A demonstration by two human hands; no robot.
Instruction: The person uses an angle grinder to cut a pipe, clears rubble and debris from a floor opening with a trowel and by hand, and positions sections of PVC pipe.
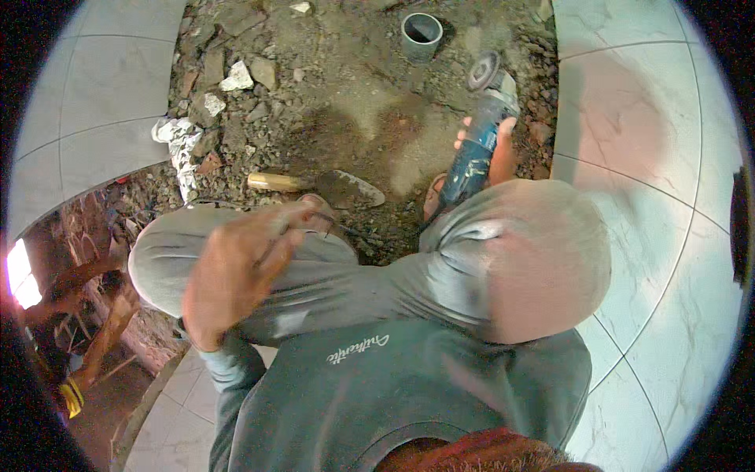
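My right hand (503,149) is wrapped round the blue body of an angle grinder (469,161), in front of my right knee. The grinder points away from me, and its round disc (484,71) is at the far end, above the rubble. Over my left thigh my left hand (240,271) is raised and smeared by motion. A thin dark line shows close to its fingertips; whether the hand holds it I cannot tell. Just beyond lies a trowel with a wooden handle (275,182) and a dirt-covered blade (354,189).
A grey pipe (421,47) stands upright in the dug-out strip of soil (346,71). Broken stones (237,76) and a crumpled white wrapper (182,145) lie at its left. Pale floor tiles (629,102) border both sides. Another person's arms (106,326) show at the lower left.
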